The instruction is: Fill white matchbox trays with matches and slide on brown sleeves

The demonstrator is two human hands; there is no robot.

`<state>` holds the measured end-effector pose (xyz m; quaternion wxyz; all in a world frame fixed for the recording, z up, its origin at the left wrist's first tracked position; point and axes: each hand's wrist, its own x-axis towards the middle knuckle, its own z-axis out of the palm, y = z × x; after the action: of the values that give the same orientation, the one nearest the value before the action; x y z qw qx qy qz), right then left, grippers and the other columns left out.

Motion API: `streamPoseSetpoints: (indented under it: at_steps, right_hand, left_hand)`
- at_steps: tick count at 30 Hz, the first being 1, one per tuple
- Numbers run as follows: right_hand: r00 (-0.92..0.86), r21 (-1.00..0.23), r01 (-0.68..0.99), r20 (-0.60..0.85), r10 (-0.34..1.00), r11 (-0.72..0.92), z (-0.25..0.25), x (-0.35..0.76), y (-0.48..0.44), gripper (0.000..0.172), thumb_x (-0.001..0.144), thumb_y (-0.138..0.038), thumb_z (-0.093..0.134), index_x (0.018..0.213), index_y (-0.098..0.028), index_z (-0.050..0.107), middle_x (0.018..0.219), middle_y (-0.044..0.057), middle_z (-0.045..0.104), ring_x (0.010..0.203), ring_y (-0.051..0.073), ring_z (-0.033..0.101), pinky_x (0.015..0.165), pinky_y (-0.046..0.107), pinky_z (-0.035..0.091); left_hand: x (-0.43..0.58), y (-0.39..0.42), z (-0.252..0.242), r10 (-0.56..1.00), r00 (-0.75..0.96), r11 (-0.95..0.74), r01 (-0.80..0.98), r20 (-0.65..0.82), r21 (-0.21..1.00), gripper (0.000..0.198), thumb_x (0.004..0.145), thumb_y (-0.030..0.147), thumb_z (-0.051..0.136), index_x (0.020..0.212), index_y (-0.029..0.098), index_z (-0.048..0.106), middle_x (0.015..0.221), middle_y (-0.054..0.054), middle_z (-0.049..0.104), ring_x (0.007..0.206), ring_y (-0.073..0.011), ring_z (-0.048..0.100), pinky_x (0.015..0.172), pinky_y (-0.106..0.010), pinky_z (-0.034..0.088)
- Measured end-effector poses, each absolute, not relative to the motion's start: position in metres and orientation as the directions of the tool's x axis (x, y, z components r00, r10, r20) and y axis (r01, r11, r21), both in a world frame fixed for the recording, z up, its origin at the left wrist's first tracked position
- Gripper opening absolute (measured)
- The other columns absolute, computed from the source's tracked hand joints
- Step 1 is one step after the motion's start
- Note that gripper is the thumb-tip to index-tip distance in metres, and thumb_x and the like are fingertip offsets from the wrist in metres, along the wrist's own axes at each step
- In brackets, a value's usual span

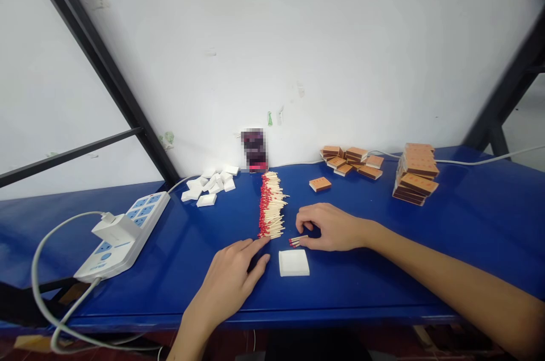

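A long pile of red-tipped matches [271, 205] lies in the middle of the blue table [383, 281]. My right hand [330, 227] rests just right of the pile, its thumb and fingers pinched on a small bunch of matches [297, 241]. My left hand [234, 281] lies flat on the table with its fingers stretched out, the index fingertip touching the near end of the pile. A white inner matchbox tray [293, 263] sits between both hands, near the front edge.
Several white trays [210, 184] lie heaped at the back left. Orange matchbox sleeves [351, 159] lie at the back, one single sleeve [320, 184] nearer, a stack [416, 173] on the right. A white power strip [123, 233] with plug and cable sits at left.
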<state>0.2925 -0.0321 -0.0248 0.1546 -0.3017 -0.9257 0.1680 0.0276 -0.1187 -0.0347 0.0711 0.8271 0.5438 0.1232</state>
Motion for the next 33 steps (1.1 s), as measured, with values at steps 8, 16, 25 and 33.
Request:
streamPoseSetpoints:
  at_steps: [8, 16, 25, 33]
  right_hand:
    - [-0.781, -0.415, 0.487, 0.187, 0.596, 0.769, -0.024, 0.293, -0.034, 0.009, 0.086, -0.028, 0.062, 0.082, -0.02, 0.062, 0.077, -0.002, 0.058, 0.068, 0.012, 0.051, 0.062, 0.025, 0.035]
    - [-0.78, -0.47, 0.449, 0.21, 0.59, 0.76, -0.029, 0.284, -0.037, 0.01, 0.086, -0.027, 0.064, 0.08, -0.02, 0.066, 0.074, -0.001, 0.057, 0.066, 0.012, 0.051, 0.06, 0.024, 0.037]
    - [-0.78, -0.441, 0.435, 0.25, 0.573, 0.785, -0.032, 0.268, -0.051, 0.01, 0.086, -0.023, 0.062, 0.078, -0.019, 0.063, 0.074, -0.001, 0.06, 0.071, 0.013, 0.053, 0.067, 0.025, 0.038]
    - [-0.733, -0.475, 0.486, 0.235, 0.639, 0.733, -0.037, 0.261, -0.049, 0.014, 0.087, -0.028, 0.062, 0.076, -0.019, 0.064, 0.072, -0.002, 0.057, 0.067, 0.011, 0.05, 0.061, 0.024, 0.034]
  left_hand:
    - [0.028, -0.119, -0.034, 0.9, 0.407, -0.434, 0.868, 0.153, 0.241, 0.04, 0.103, 0.04, 0.037, 0.138, 0.03, 0.054, 0.118, -0.004, 0.068, 0.109, -0.0242, 0.061, 0.102, -0.043, 0.046]
    - [0.028, -0.12, -0.034, 0.888, 0.426, -0.458, 0.853, 0.171, 0.25, 0.039, 0.103, 0.037, 0.037, 0.137, 0.028, 0.055, 0.105, -0.005, 0.059, 0.097, -0.0205, 0.059, 0.09, -0.035, 0.051]
    - [0.03, -0.12, -0.033, 0.887, 0.436, -0.462, 0.835, 0.154, 0.299, 0.04, 0.103, 0.038, 0.038, 0.137, 0.025, 0.053, 0.107, -0.006, 0.055, 0.098, -0.0209, 0.057, 0.09, -0.036, 0.049]
    - [0.031, -0.12, -0.033, 0.888, 0.436, -0.46, 0.834, 0.146, 0.304, 0.038, 0.102, 0.039, 0.041, 0.135, 0.026, 0.053, 0.108, -0.006, 0.054, 0.099, -0.0216, 0.055, 0.09, -0.037, 0.048]
